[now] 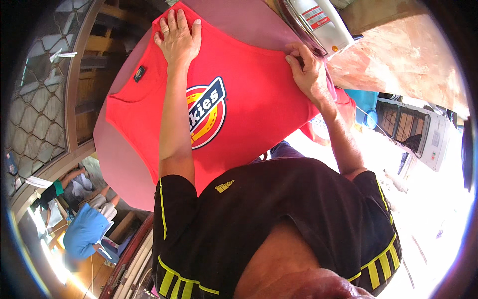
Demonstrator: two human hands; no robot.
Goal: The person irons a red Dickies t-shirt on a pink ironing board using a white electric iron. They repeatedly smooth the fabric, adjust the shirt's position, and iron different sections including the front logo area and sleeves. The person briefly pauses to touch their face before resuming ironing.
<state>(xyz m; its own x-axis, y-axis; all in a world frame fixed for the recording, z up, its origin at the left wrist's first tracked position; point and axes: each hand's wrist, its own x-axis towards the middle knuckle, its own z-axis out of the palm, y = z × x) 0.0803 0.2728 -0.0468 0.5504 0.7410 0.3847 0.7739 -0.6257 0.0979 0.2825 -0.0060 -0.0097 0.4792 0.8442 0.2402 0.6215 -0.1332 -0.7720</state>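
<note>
A red tank top (249,84) with a round yellow, white and dark-blue print lies spread over a pink padded board (117,172). My left hand (178,37) rests flat near the top's far left corner, fingers apart, pressing on the cloth. At the far right edge of the top, my right hand (307,72) has its fingers curled and its thumb against them, pinching the fabric's border. My left forearm covers part of the print. Just beyond my right hand stands a white appliance (328,27) with a metal face and a red label, which looks like an iron.
More red cloth (344,103) hangs past the board's right side. Farther right are a blue container (362,102) and a white unit with a grille (433,139). A metal lattice (37,109) stands at the left. A person in blue (87,231) and another person are at the lower left.
</note>
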